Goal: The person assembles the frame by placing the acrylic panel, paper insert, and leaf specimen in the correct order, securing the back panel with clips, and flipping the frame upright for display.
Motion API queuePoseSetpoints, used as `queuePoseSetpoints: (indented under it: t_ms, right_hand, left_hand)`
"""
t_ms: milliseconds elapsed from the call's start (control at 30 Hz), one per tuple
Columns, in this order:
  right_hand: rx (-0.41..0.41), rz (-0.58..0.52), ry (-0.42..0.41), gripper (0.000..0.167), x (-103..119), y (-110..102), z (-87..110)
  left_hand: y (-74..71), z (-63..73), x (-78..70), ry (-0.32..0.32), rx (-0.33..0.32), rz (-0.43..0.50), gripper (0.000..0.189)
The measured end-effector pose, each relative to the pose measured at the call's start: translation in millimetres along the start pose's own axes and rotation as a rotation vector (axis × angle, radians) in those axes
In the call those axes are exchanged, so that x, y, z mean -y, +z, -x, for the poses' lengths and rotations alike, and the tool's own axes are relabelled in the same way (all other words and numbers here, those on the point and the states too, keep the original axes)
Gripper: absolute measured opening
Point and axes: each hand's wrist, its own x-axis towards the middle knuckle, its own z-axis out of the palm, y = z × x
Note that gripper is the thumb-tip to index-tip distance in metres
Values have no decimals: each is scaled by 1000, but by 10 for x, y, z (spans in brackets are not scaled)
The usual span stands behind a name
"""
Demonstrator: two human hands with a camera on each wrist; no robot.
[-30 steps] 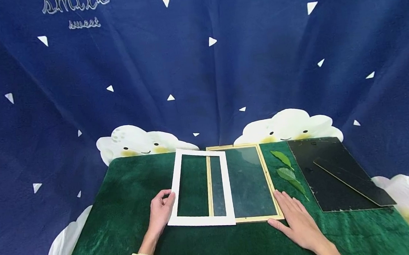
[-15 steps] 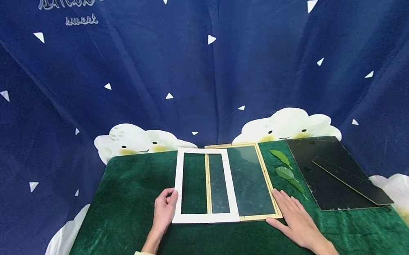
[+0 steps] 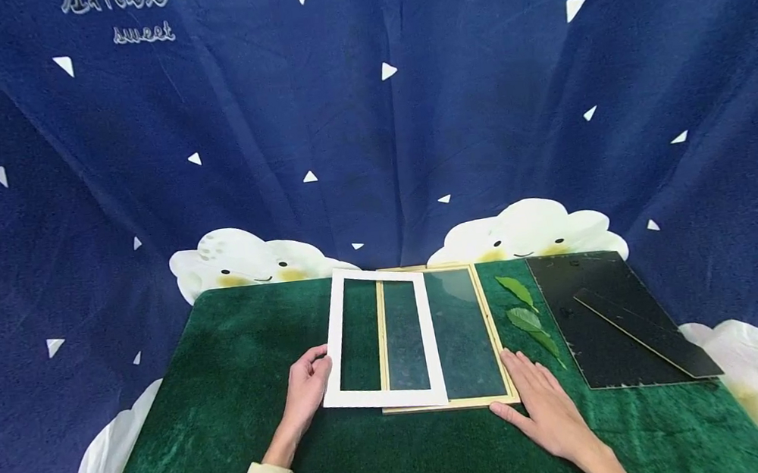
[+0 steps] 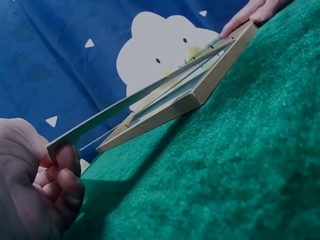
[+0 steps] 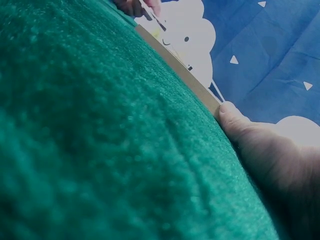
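My left hand (image 3: 306, 390) pinches the left border of a white picture mat (image 3: 432, 338). The mat overlaps the left part of a pale wooden picture frame (image 3: 495, 332), whose inside holds a clear pane (image 3: 460, 335). In the left wrist view, the mat (image 4: 107, 114) is tilted, its held edge raised above the cloth. My right hand (image 3: 548, 412) rests at the frame's lower right corner, fingers along the right side and thumb at the near edge. The right wrist view shows that thumb touching the corner of the frame (image 5: 185, 75).
Several green leaves (image 3: 524, 320) lie right of the frame. Farther right is a black backing board (image 3: 609, 351) with its stand strut (image 3: 642, 333). A green plush cloth (image 3: 238, 341) covers the table, and a blue curtain (image 3: 354, 117) hangs behind.
My left hand has moved the mat rightward and slightly away from me, farther over the wooden frame. My right hand has stayed at the frame's corner. The head view has shifted slightly.
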Motion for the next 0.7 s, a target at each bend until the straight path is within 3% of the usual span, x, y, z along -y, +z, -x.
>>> queuePoseSetpoints:
  t_ms: [300, 700]
  right_hand:
    - [-4, 9, -8, 96, -1, -3, 2]
    - [0, 3, -4, 95, 0, 1, -11]
  left_hand:
    - [-8, -12, -3, -12, 27, 41, 34]
    - [61, -58, 8, 12, 46, 16, 32]
